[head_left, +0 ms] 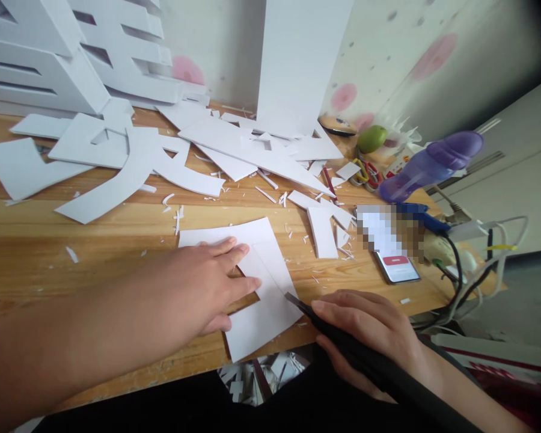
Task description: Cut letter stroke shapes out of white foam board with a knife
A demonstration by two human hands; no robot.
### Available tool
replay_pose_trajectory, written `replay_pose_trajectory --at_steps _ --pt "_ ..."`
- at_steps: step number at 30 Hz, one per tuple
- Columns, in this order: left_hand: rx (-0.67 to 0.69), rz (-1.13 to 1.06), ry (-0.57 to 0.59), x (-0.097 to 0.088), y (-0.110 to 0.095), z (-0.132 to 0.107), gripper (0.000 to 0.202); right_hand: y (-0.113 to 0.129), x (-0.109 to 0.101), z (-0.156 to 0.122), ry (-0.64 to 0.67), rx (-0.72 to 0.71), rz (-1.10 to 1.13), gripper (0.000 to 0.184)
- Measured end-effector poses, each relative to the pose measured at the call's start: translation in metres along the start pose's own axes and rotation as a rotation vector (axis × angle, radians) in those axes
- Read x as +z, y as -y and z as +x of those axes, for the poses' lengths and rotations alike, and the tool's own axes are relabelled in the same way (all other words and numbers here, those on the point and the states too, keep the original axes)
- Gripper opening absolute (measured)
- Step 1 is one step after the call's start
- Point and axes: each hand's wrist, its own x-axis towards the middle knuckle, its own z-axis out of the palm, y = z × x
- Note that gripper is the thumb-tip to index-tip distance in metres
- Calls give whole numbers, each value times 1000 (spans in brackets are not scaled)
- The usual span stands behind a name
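My left hand lies flat, fingers spread, on a white foam board piece at the near edge of the wooden table. The piece has a cut-out notch under my fingers. My right hand is closed around a black utility knife. Its blade tip touches the right edge of the white piece.
Many white cut board pieces and scraps cover the back of the table. A phone, scissors, a green fruit, a purple bottle and cables sit at the right. Offcuts lie on the floor.
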Motion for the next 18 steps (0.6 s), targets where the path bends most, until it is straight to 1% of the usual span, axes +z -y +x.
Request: replay_pose_trajectory --at_steps 3,6,10,15,17,18 --pt "40 31 25 0 1 0 44 -1 -3 -1 2 -28 22 29" --pt "33 41 9 0 2 0 44 -1 -6 -5 10 -33 42 29" --pt "33 31 -28 -2 -1 0 38 -1 -10 -11 16 -26 27 28" --pt "10 0 1 -4 -2 2 37 1 -13 -15 8 -26 22 27" --pt "6 -11 -4 -3 1 2 36 5 -15 -17 -5 -6 12 27" --pt "9 -9 -9 -2 2 2 37 7 -16 -19 -6 25 0 27"
